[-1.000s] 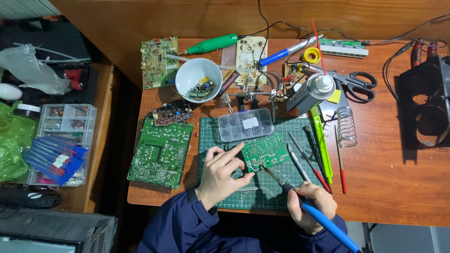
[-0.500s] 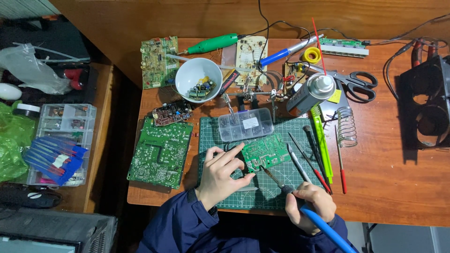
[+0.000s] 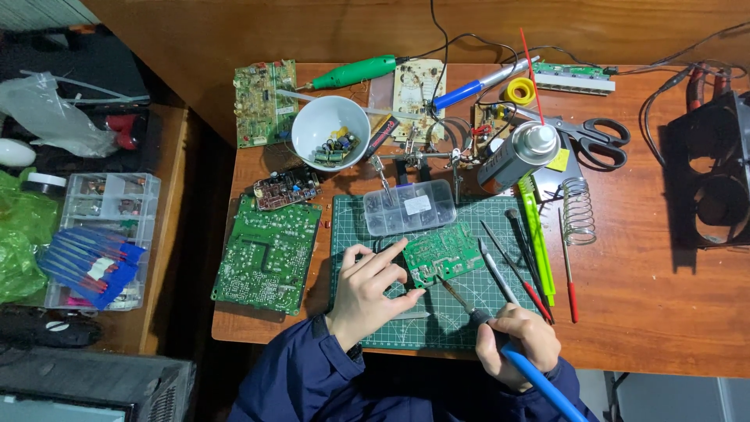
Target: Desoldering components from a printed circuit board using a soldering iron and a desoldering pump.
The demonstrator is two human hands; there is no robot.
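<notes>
- A person in a dark blue jacket works over a green cutting mat point(image 3: 469, 312) laid at the near edge of a wooden table point(image 3: 648, 297); every place below is told from this mat.
- A small green circuit board point(image 3: 443, 254) lies on the mat's middle, just below a clear plastic parts box point(image 3: 409, 207) that straddles the mat's far edge.
- The left hand point(image 3: 371, 293) rests on the mat's left half, its fingers point(image 3: 388, 256) pressed against the board's left edge, pinning it in place.
- The right hand point(image 3: 516, 344) sits at the mat's near right corner, clenched around a blue-handled soldering iron point(image 3: 469, 309) whose tip touches the board's lower edge.
- Several thin probes and a green tool point(image 3: 537, 238) lie along the mat's right edge; a wire coil stand point(image 3: 578, 211) stands just right of them.
- A larger green circuit board point(image 3: 267, 254) lies just left of the mat, with a small dark board point(image 3: 286, 187) beyond it.
- Beyond the mat stand a white bowl point(image 3: 312, 125) holding small components, a spray can point(image 3: 517, 156) lying tilted, black-handled scissors point(image 3: 594, 137) and a green rotary tool point(image 3: 355, 74).
- Well left of the mat, on a lower side shelf, a clear organiser box point(image 3: 109, 203) carries blue-handled tools.
</notes>
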